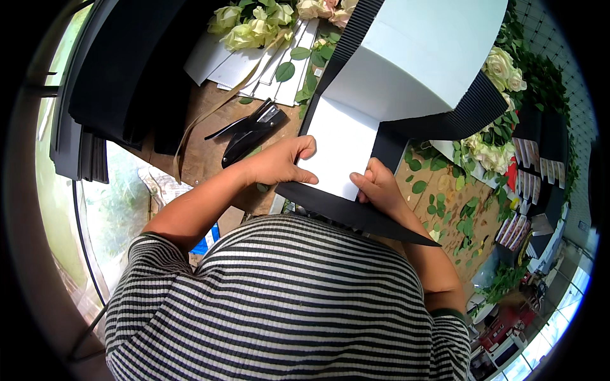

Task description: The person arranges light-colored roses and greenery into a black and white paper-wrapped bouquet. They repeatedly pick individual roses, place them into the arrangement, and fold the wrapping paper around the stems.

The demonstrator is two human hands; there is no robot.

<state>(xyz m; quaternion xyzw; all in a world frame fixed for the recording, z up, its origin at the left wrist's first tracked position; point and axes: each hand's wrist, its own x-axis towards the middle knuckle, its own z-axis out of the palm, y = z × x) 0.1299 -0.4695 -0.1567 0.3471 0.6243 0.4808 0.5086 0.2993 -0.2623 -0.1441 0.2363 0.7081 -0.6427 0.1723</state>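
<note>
White sheet (340, 149) between two hands (279, 162) (378, 187).

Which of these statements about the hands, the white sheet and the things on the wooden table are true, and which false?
1. Both hands touch the white sheet. True: the left hand and right hand press its lower corners.
2. The black stapler is in the right hand. False: it lies on the wooden table, beyond the left hand.
3. Pale roses lie at the far side of the table. True.
4. The sheet sits on red card. False: the card under it is black.
5. Green leaves are scattered to the right. True.
</note>
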